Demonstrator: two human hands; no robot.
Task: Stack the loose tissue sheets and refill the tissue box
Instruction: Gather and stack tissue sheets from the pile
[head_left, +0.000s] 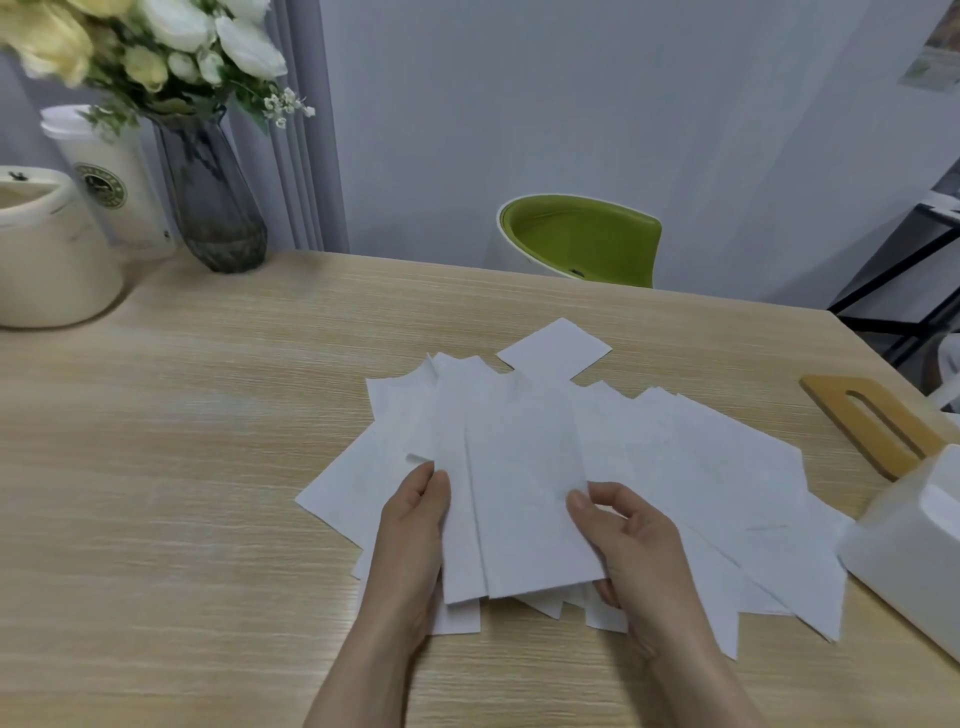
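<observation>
White tissue sheets (524, 483) pinched by left hand (415, 540), right hand (623, 540); tissue box (904, 551), wooden lid (872, 431) right.

A homely room or small office, judging by the pale wood-grain desk (208, 415), the grey glass vase of white and yellow flowers (213, 197), the lime-green moulded chair (582, 239) and the grey curtain (306, 156)

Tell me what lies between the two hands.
In the head view, a small stack of tissue sheets spans the gap, the left hand and right hand gripping its opposite edges.
</observation>
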